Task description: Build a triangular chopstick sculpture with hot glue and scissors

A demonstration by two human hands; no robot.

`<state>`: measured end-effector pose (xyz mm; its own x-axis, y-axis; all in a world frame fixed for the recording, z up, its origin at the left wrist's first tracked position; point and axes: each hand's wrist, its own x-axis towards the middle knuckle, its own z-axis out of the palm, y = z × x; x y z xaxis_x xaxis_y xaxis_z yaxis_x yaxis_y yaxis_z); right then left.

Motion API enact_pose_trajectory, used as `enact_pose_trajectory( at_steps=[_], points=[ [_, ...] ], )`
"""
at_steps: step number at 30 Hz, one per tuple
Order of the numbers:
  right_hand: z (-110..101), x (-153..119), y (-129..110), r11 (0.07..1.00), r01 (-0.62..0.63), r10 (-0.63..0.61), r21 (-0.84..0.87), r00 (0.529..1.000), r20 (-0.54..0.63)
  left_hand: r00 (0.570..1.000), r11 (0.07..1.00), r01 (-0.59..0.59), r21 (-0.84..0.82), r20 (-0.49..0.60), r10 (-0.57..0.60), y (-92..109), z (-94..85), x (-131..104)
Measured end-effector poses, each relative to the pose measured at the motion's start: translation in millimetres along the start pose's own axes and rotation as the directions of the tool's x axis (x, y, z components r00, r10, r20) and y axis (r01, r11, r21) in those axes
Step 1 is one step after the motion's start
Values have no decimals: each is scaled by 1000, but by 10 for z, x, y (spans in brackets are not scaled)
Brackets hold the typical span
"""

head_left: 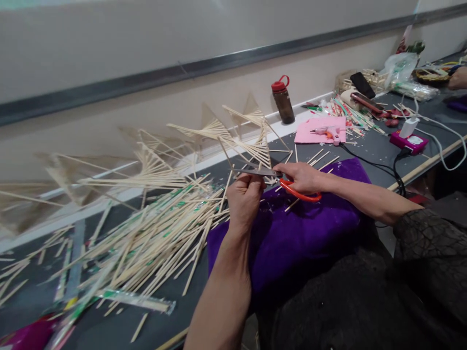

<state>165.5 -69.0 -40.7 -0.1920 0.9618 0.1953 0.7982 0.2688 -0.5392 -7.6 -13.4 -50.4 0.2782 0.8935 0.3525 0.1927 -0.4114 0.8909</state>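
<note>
My right hand (pixel 301 179) grips a pair of scissors (pixel 299 194) with red handles, its blades pointing left. Just below the blades, my left hand (pixel 245 198) is closed with thumb and fingers pressed together; what they hold is hidden. Both hands are above a purple cloth (pixel 302 243) at the table's near edge. Right behind them stands a fan-like twisted structure of thin wooden sticks (pixel 251 146). A similar twisted stick piece (pixel 153 170) stands farther left. To the left of my left hand lies a large heap of loose wooden sticks (pixel 156 233), some in clear wrappers.
A brown bottle with a red lid (pixel 283 104) stands by the wall. A pink glue gun (pixel 328 132) rests on pink paper (pixel 306 131). Cables run from a magenta power box (pixel 408 142). At far right, another person's hand (pixel 458 78) is near a basket (pixel 432 76).
</note>
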Motion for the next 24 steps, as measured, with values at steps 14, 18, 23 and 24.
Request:
enact_pose_trajectory(
  at_steps=[14, 18, 23, 24],
  points=[
    [125, 72, 148, 996, 84, -83, 5, 994, -70, 993, 988, 101, -114, -48, -107, 70, -31, 46],
    [75, 63, 91, 998, 62, -61, 29, 998, -25, 991, 994, 95, -62, -87, -101, 31, -45, 56],
    [19, 48, 60, 997, 53, -53, 53, 999, 9, 992, 994, 105, -31, -70, -107, 65, -56, 26],
    [14, 45, 61, 997, 51, -51, 58, 999, 7, 992, 994, 105, -26, -63, -106, 81, -58, 18]
  ],
)
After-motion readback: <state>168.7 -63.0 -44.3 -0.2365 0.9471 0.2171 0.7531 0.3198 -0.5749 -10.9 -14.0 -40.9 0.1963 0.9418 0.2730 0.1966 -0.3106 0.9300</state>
